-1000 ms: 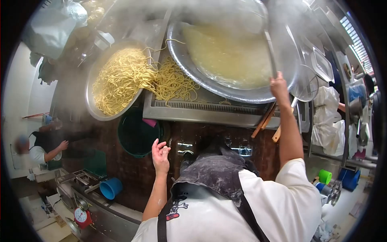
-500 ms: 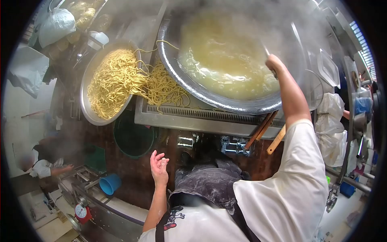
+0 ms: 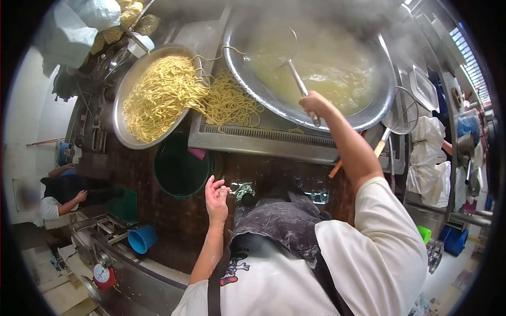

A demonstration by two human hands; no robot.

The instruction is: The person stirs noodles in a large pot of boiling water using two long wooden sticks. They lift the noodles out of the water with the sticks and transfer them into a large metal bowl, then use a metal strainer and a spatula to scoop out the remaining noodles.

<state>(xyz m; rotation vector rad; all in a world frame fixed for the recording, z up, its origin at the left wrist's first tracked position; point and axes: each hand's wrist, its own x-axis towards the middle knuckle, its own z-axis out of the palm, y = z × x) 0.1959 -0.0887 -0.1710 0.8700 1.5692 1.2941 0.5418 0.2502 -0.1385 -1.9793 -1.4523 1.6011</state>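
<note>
My right hand [image 3: 316, 103] is closed around the metal handle of a strainer [image 3: 298, 79], whose round rim shows faintly in the steam over a large pot [image 3: 363, 122] of cloudy yellowish liquid [image 3: 337, 79]. My left hand [image 3: 216, 199], fingers apart and palm bare, hangs in the air in front of my apron. Left of the pot, yellow noodles [image 3: 161, 95] fill a metal bowl [image 3: 120, 124]. More noodles [image 3: 229, 105] lie on the steel stove top between bowl and pot, and one strand reaches the pot's rim.
A dark green tub [image 3: 182, 171] stands below the bowl. Another strainer [image 3: 403, 110] and wooden handles are at the pot's right. A blue bucket [image 3: 142, 240] and red scale [image 3: 104, 275] are lower left. Another person [image 3: 66, 195] is at the far left. Plastic bags [image 3: 428, 158] hang right.
My right hand has moved left across the pot with the strainer, whose rim now shows. My left hand remains raised and open. The view has shifted slightly.
</note>
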